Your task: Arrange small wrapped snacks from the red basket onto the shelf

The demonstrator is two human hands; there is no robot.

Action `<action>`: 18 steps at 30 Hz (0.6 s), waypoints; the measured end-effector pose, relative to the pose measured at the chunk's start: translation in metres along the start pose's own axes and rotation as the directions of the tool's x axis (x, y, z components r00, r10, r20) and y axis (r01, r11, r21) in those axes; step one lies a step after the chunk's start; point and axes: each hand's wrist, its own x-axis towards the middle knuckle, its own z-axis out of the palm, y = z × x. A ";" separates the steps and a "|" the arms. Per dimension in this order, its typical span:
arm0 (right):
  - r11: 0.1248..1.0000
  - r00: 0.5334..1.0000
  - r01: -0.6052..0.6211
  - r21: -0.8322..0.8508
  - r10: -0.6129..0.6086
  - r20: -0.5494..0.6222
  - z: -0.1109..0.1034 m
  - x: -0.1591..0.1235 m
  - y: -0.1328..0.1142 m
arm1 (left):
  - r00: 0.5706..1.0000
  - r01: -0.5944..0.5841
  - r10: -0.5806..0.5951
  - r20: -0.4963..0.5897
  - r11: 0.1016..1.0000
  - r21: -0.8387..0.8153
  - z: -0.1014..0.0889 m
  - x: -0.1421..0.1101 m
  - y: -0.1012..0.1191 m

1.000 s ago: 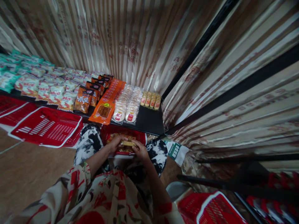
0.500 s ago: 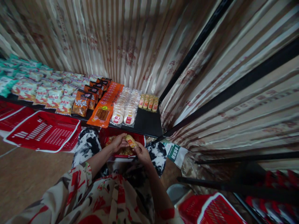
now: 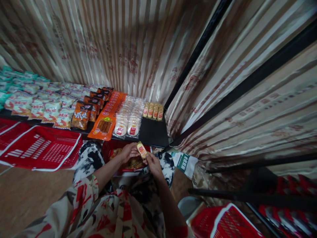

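Observation:
My left hand [image 3: 129, 151] and my right hand [image 3: 152, 162] both grip a small yellow snack packet [image 3: 142, 150] just above a red basket [image 3: 112, 147] on my lap. The basket holds more of the same yellow packets [image 3: 133, 162]. On the black shelf [image 3: 153, 132] in front, a short row of these yellow packets [image 3: 153, 111] lies at the right end, beside clear packs of round white rice crackers [image 3: 128, 116].
Further left on the shelf lie orange packs [image 3: 107, 115], brown bags [image 3: 82, 114], and white and green bags [image 3: 37, 102]. Empty red baskets lie at the left [image 3: 42, 148] and bottom right [image 3: 223, 221]. Striped curtains and black frame bars close in the back and right.
Both hands have lifted one yellow packet out of the lap basket and raised it towards the shelf. The view has tilted slightly.

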 end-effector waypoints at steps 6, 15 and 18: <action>0.993 0.996 -0.041 0.108 0.049 -0.073 0.000 0.004 -0.001 | 1.000 -0.008 0.007 0.027 0.999 0.048 0.010 0.000 0.006; 0.976 0.988 -0.051 0.210 0.080 -0.132 -0.009 0.007 -0.012 | 0.998 -0.065 0.064 0.009 0.983 0.169 0.014 0.011 0.008; 0.977 0.984 -0.051 0.206 0.085 -0.158 -0.010 0.011 -0.015 | 0.998 -0.062 0.061 0.013 0.978 0.198 0.014 0.012 0.009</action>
